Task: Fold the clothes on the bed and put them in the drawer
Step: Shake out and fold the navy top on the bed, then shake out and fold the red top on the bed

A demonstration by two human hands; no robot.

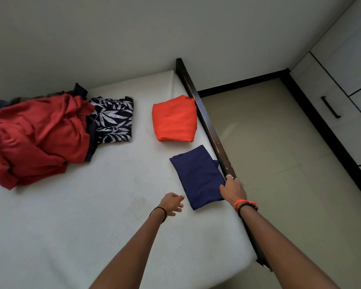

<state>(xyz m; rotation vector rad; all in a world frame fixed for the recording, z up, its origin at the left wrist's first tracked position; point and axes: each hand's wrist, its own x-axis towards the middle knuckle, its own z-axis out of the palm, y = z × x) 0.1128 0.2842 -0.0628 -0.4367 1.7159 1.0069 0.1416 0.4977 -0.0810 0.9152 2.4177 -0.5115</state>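
Observation:
A folded navy cloth (198, 176) lies near the right edge of the white mattress (113, 205). My right hand (232, 188) rests on its right edge beside the dark bed rail, fingers curled over the fabric's side. My left hand (172, 203) hovers just left of the cloth with loosely bent fingers, holding nothing. Beyond it sits a folded orange garment (174, 119) against the rail. An unfolded red garment (38, 136) is heaped at the left, partly over a folded dark leaf-print piece (115, 119). The drawer unit (331, 105) with a black handle stands at the right.
The dark wooden bed rail (204, 124) runs along the mattress's right side. Beige floor (279, 153) lies between bed and drawers. More dark clothes (79, 90) peek from behind the red heap by the wall.

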